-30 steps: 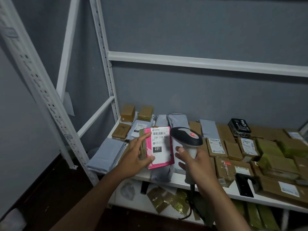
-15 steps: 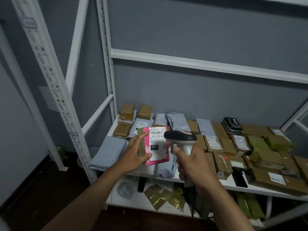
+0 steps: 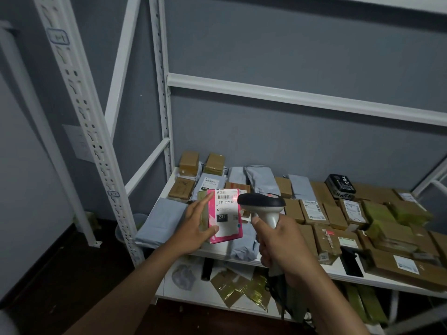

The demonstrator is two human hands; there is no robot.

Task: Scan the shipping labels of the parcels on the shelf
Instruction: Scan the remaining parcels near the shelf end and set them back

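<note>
Left hand (image 3: pixel 193 226) is gripping the pink parcel (image 3: pixel 226 215) by its left edge, thumb across the lower front, holding it upright just above the front of the shelf (image 3: pixel 338 272) with the label facing the camera. Right hand (image 3: pixel 280 243) is wrapped tight around the handle of the scanner (image 3: pixel 262 204), and the scanner's head is pointing at the label from just beside its right edge. A reddish glow is showing on the barcode strip at the top of the shipping label (image 3: pixel 226 209) — so my read is the scan of this one is happening right now.

Progress: can't tell from this view how many parcels are already scanned; nothing is marking them as done. What's left looks like most of the job — brown boxes (image 3: pixel 312 211) and grey mailer bags (image 3: pixel 162 221) are covering the shelf, many labels facing up, some not showing a label at all, so those will likely need flipping. More packets are lying on the lower shelf (image 3: pixel 208 293), partly hidden.
</note>
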